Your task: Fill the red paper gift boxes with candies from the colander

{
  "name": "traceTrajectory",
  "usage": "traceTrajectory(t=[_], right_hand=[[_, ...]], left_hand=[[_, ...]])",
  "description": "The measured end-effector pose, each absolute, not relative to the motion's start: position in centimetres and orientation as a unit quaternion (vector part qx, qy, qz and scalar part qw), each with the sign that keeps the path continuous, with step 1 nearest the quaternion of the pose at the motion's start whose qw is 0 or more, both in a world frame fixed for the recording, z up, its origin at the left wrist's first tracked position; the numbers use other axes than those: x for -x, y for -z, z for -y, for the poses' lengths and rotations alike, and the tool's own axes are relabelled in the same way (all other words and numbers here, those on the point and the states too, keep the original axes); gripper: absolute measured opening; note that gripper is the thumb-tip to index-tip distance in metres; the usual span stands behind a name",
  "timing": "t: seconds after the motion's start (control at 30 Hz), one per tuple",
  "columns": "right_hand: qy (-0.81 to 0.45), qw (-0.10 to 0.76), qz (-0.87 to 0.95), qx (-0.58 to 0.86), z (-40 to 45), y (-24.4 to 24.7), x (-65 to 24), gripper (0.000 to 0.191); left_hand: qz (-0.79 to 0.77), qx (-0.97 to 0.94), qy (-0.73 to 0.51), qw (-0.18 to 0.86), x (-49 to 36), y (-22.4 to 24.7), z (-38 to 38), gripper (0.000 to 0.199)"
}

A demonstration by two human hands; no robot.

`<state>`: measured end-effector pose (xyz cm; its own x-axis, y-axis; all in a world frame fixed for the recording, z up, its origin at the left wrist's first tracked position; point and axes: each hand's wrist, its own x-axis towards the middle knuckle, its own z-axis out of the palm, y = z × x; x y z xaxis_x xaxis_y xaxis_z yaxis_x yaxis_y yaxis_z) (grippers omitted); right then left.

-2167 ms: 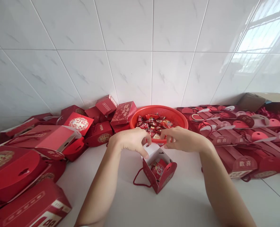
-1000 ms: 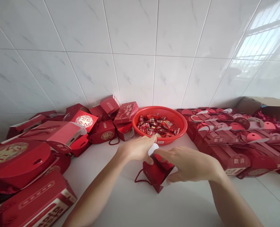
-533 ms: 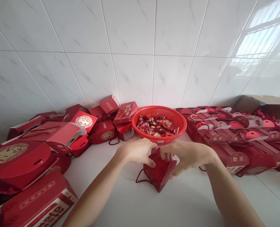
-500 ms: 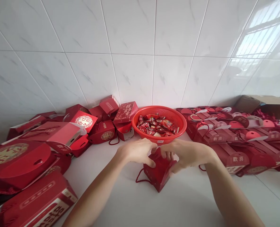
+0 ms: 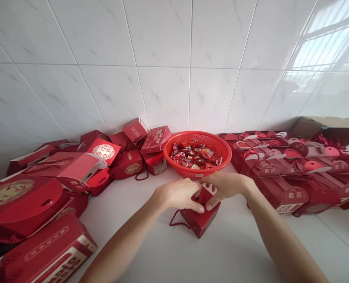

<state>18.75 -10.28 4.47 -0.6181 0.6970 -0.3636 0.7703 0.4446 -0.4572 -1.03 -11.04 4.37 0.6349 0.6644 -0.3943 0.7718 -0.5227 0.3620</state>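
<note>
A small red gift box (image 5: 200, 223) stands on the white tabletop in front of me, one corner toward me. Its dark red cord handle (image 5: 179, 221) loops out at the left side onto the table. My left hand (image 5: 182, 195) grips the box's top from the left, thumb on the upper panel. From the right, my right hand (image 5: 221, 186) pinches the top flaps, its thumb close to the left one. The far side of the box is partly hidden by my fingers. Just behind stands a red plastic basket (image 5: 226, 157) with wrapped candies (image 5: 192, 155) in it.
Red boxes (image 5: 127, 163) lie piled loosely on the left. Rows of closed red gift boxes (image 5: 289, 192) fill the right side. Beyond them is a brown cardboard box (image 5: 333, 125) by the tiled wall (image 5: 162, 94).
Both hands have drawn together over the gift box. Its top, gaping open before, is now folded inward, with the flaps brought together under my thumbs.
</note>
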Motion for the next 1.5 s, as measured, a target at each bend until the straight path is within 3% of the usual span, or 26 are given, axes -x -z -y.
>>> traceTrajectory(t=[0.27, 0.6, 1.03, 1.17, 1.33, 1.5], right_hand=[[0.447, 0.065, -0.822, -0.347, 6.5, -1.5, -20.2, 0.07], [0.576, 0.026, -0.769, -0.274, 5.3, 0.2, -21.2, 0.049], [0.634, -0.158, -0.702, -0.285, 8.1, -3.8, -20.8, 0.033], [0.622, -0.121, -0.722, -0.277, 8.7, -4.2, -20.3, 0.034], [0.577, -0.039, -0.764, -0.286, 8.4, -3.0, -19.4, 0.026], [0.545, -0.011, -0.778, -0.313, 8.3, -2.4, -18.9, 0.02]], left_hand=[[-0.412, -0.859, 0.135, 0.274, 1.4, -4.9, 10.7, 0.042], [-0.447, -0.82, 0.15, 0.325, 1.5, -5.2, 11.3, 0.048], [-0.428, -0.855, 0.077, 0.284, 1.6, -4.8, 10.7, 0.05], [-0.433, -0.853, 0.065, 0.283, 1.3, -4.7, 10.5, 0.055], [-0.399, -0.867, 0.062, 0.293, 1.1, -4.0, 9.6, 0.047], [-0.36, -0.834, 0.054, 0.415, 2.1, -4.4, 8.8, 0.063]])
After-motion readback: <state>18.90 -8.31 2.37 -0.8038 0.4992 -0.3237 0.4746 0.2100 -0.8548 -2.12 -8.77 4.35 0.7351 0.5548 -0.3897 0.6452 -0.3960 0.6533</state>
